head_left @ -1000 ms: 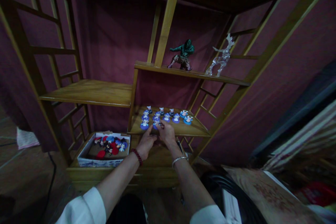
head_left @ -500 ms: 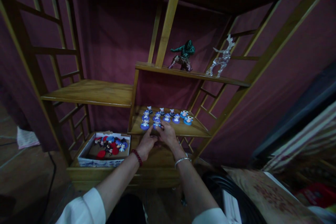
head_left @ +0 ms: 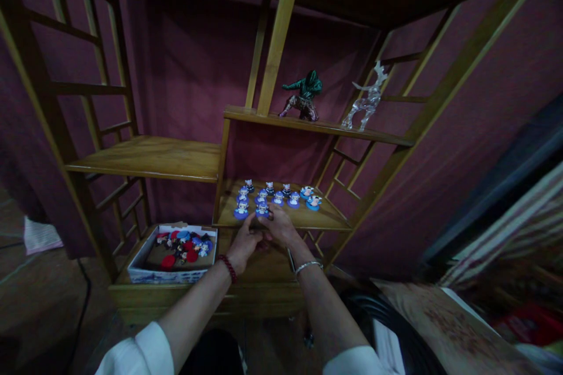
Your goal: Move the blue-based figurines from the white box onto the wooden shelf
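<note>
Several small figurines on round bases stand in rows on the lower right shelf (head_left: 303,223). In the front row, a purple-haired figurine (head_left: 262,209) is at the fingertips of my right hand (head_left: 280,227), with thumb and fingers closed about its right side and front. My left hand (head_left: 247,244) is just left of it, index finger stretched toward the purple base and other fingers loosely bent; whether it touches is unclear. Another purple figurine (head_left: 241,210) stands to the left. Behind are more purple figurines, dark-based figurines (head_left: 269,188) and blue-based figurines (head_left: 314,203).
An open cardboard box (head_left: 171,276) at lower left holds jumbled red, blue and dark figurines. A green hooded statue (head_left: 308,91) and a clear deer figure (head_left: 367,102) stand on the shelf above. Wooden uprights (head_left: 281,35) frame the compartments.
The view has shifted slightly. My right fingers have lowered a little beside the front purple figurine, which shows more fully now. Both hands stay at the shelf's front edge.
</note>
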The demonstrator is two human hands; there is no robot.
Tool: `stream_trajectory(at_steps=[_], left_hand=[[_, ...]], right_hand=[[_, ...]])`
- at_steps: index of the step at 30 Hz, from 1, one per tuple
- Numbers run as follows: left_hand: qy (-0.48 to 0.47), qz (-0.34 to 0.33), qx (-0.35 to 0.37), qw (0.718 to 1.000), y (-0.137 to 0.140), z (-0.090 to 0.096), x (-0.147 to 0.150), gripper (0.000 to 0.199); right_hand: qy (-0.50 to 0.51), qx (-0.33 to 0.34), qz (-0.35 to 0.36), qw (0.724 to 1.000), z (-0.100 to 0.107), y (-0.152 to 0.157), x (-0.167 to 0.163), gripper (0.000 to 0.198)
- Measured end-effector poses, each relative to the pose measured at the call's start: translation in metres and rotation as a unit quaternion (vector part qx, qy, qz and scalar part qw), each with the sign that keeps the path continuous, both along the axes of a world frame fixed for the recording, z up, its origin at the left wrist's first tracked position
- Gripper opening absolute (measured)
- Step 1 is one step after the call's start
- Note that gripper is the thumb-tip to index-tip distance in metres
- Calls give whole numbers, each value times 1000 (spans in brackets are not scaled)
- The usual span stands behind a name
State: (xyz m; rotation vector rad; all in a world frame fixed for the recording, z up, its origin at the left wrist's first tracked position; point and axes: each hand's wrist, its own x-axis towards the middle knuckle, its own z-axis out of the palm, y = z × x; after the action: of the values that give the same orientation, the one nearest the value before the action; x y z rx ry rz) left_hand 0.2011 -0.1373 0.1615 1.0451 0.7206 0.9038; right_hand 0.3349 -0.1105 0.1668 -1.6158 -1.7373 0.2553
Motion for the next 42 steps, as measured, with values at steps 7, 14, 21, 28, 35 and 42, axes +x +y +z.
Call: stream_trajectory(at_steps=[7,14,21,28,35,42], left_hand=[[11,-1,4,1000,-1,-1,-1,69],[10,-5,8,1000,-2,-2,-1,70],[4,0,3,1000,-2,-3,0,71],[4,6,-4,1000,-5,-1,-1,71],[6,10,2,1000,-6,-3,-6,71],[46,19,31,998,-8,-10,-13,71]], right_hand=[[-36,4,-23,999,3,-3,-3,33],[-61,22,-34,997,9,-10,-6,15],[-23,13,-41,999,5,-6,-5,18],[26,7,-38,999,-3,2,-1,28],[28,4,-57,998,-5,3,-1,28],[39,9,-58,998,-9,5,0,27]])
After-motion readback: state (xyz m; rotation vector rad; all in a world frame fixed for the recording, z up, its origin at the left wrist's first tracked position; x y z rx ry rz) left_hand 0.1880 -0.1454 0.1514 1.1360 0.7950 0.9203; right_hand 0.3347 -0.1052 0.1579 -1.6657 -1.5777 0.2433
